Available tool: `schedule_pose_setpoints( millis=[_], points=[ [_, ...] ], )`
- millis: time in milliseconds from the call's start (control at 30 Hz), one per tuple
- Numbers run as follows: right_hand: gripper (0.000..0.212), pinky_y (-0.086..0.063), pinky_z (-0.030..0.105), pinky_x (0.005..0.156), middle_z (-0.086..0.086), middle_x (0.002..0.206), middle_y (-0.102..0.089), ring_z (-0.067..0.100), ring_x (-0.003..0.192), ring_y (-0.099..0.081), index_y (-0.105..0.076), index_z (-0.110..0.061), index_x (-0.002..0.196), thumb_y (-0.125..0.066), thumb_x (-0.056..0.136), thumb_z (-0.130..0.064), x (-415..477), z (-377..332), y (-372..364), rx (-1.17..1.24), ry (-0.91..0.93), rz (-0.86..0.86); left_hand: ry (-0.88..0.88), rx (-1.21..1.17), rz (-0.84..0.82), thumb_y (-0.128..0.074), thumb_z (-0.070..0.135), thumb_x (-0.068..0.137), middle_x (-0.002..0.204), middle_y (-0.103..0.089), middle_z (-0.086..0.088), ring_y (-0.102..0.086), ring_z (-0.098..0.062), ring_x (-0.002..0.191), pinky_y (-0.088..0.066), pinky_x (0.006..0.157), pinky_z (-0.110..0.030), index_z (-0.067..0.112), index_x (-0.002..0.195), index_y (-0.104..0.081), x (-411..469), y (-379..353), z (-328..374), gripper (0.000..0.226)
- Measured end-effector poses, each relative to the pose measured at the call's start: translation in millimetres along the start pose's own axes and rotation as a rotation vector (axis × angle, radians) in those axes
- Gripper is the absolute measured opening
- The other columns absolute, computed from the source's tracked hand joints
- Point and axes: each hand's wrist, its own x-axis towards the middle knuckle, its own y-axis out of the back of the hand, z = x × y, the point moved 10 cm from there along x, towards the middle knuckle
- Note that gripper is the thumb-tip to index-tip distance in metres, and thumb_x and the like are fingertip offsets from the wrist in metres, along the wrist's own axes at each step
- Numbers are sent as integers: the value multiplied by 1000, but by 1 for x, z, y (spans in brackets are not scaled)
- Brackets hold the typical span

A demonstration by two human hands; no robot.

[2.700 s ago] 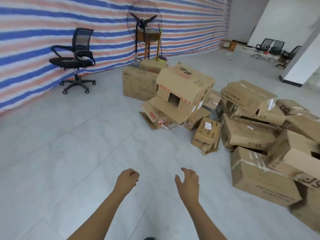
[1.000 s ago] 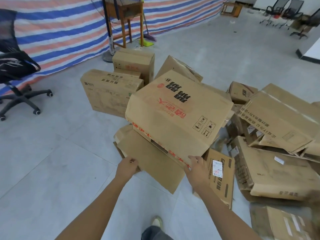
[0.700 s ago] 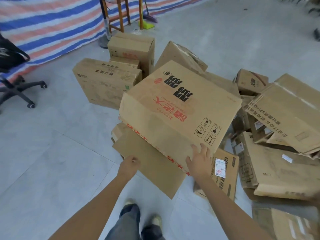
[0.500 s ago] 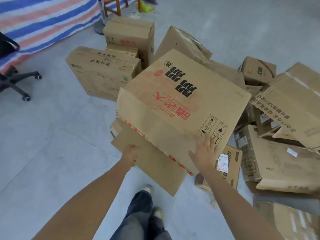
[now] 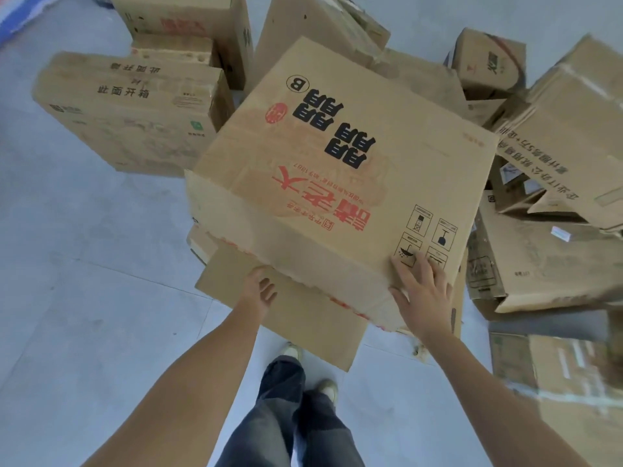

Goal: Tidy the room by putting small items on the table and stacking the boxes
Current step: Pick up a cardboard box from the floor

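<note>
A large tilted cardboard box (image 5: 320,170) with black and red print fills the middle of the head view, resting on other cardboard. My right hand (image 5: 421,291) lies flat with spread fingers on its near right corner, over the handling symbols. My left hand (image 5: 259,291) has curled fingers just below the box's near lower edge, above a flat cardboard sheet (image 5: 303,328). Nothing shows inside its fingers. No table or small items are in view.
A long flat box (image 5: 128,112) stands at the left with a taller box (image 5: 188,25) behind it. Several tumbled boxes crowd the right (image 5: 573,112) (image 5: 539,264), with a small one (image 5: 488,59) further back. Open grey tile floor (image 5: 84,298) spreads to the left. My legs (image 5: 286,416) stand below.
I have stepped closer and bent over the large box. My right hand has slid up onto its corner. My left hand has stayed curled at the lower edge.
</note>
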Motion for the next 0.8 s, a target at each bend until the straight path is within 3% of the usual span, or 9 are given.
schedule_pose_setpoints(
  millis=[67, 167, 267, 400, 500, 633, 733, 800],
  points=[
    [52, -35, 64, 91, 17, 141, -43, 41, 125, -33, -57, -24, 127, -73, 78, -18, 0, 1, -1, 16, -7, 10, 6, -86, -1, -51, 16, 93, 115, -43, -9, -44, -24, 107, -34, 106, -37, 14, 111, -49, 5, -5, 7, 18],
    [58, -39, 62, 88, 17, 139, -46, 29, 121, -25, -51, -27, 129, -75, 77, -20, 4, 0, 5, 19, 3, 63, 8, -162, -61, -46, 13, 91, 99, -52, -2, -45, -21, 109, -28, 108, -38, 18, 84, -55, 15, -17, 14, 13],
    [71, -46, 60, 78, 20, 128, -55, 29, 113, -30, -43, -30, 123, -83, 66, -17, 3, -3, 12, -1, 51, 123, 20, -135, -107, -46, 13, 88, 81, -52, 4, -54, -20, 95, -28, 103, -41, 22, 74, -51, 19, -24, 18, 18],
    [74, -45, 62, 76, 22, 127, -55, 30, 112, -31, -42, -29, 123, -84, 64, -17, 3, -3, 14, 3, 68, 141, 37, -161, -120, -51, 14, 89, 76, -49, 0, -51, -16, 73, -35, 96, -39, 20, 74, -51, 21, -13, 21, 16],
    [64, -42, 64, 82, 23, 132, -51, 35, 118, -31, -43, -27, 128, -74, 72, -21, 6, -1, 13, -11, 70, 98, 33, -228, -143, -56, 15, 90, 79, -51, 0, -52, -17, 75, -41, 96, -39, 17, 77, -54, 17, -4, 19, 13],
    [53, -26, 60, 104, 21, 147, -33, 42, 137, -23, -47, -21, 137, -63, 87, -28, 7, 9, 15, -22, -33, 41, -34, -368, -189, -57, 9, 89, 93, -57, -2, -55, -20, 90, -45, 93, -39, 16, 91, -58, 4, 4, 21, 7],
    [53, -25, 58, 105, 24, 147, -30, 41, 139, -19, -46, -14, 138, -61, 89, -29, -1, 11, 24, -52, -130, 88, -33, -476, -305, -71, 5, 69, 118, -62, -4, -56, -26, 113, -40, 102, -50, 17, 111, -60, -11, 1, 24, 45],
    [46, -36, 63, 95, 30, 137, -42, 43, 132, -27, -56, -6, 125, -59, 87, -31, -10, -1, 34, -61, -112, 196, -8, -550, -373, -89, 0, 37, 116, -65, -4, -56, -27, 115, -37, 103, -54, 17, 110, -62, -25, -1, 25, 79]
  ],
)
